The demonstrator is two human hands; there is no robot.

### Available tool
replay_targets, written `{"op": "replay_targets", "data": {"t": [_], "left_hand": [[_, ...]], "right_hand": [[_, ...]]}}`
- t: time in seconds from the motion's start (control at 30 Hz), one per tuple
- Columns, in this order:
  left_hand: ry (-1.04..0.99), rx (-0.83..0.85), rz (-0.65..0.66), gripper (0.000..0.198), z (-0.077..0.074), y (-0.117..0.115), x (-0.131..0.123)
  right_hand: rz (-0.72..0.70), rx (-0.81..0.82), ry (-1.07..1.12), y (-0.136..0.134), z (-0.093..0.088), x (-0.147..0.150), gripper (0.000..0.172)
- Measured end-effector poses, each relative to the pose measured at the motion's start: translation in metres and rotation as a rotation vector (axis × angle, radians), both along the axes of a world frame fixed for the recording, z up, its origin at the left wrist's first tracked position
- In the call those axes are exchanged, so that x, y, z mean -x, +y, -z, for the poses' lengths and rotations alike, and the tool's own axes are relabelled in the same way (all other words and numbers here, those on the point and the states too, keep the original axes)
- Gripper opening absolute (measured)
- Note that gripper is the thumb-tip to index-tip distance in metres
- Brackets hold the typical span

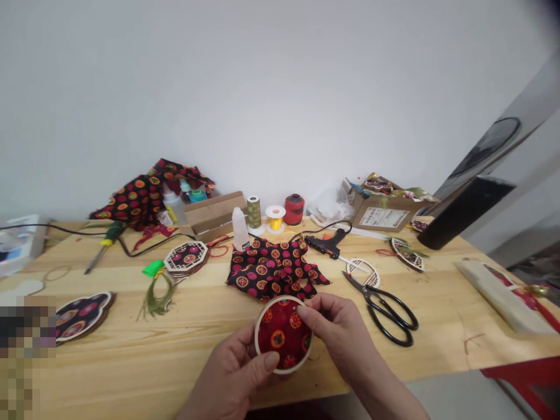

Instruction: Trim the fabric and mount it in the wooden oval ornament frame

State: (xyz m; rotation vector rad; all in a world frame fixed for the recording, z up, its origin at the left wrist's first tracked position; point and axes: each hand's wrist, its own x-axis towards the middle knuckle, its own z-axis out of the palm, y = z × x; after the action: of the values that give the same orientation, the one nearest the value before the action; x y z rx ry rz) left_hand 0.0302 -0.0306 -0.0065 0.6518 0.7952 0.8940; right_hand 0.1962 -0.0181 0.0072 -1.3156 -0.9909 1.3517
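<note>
The pale wooden table (144, 361) spreads before you, a plain wall (280, 105) behind it. Your left hand (238, 361) reaches up from below, its fingers behind the round, red-fabric frame (284, 332) and its thumb pressed on the lower front; your right hand (339, 326) angles inward, thumb and forefinger pinching the upper-right rim. The frame sits between them, tilted toward you. Beyond lies dark patterned cloth (271, 265); farther back stand thread spools (275, 219).
</note>
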Motion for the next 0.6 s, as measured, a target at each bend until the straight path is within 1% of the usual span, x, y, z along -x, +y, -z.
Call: {"op": "replay_targets", "data": {"t": [0.07, 0.2, 0.33, 0.43, 0.6], "left_hand": [[-0.008, -0.004, -0.019, 0.037, 0.0, -0.005, 0.0], [-0.021, -0.071, -0.034, 0.034, -0.005, -0.015, 0.003], [-0.034, -0.102, 0.004, 0.027, -0.012, -0.028, 0.009], [-0.026, -0.129, 0.035, 0.027, -0.015, -0.037, 0.015], [-0.038, -0.16, 0.018, 0.027, -0.015, -0.045, 0.022]], "right_hand": [[0.013, -0.008, 0.023, -0.002, -0.003, 0.002, 0.039], [0.009, -0.011, 0.109, -0.012, -0.004, 0.005, 0.041], [-0.046, 0.009, 0.218, -0.026, -0.004, 0.005, 0.038], [-0.095, 0.001, 0.277, -0.035, -0.008, 0.005, 0.036], [-0.117, 0.031, 0.324, -0.043, -0.017, 0.008, 0.037]]}}
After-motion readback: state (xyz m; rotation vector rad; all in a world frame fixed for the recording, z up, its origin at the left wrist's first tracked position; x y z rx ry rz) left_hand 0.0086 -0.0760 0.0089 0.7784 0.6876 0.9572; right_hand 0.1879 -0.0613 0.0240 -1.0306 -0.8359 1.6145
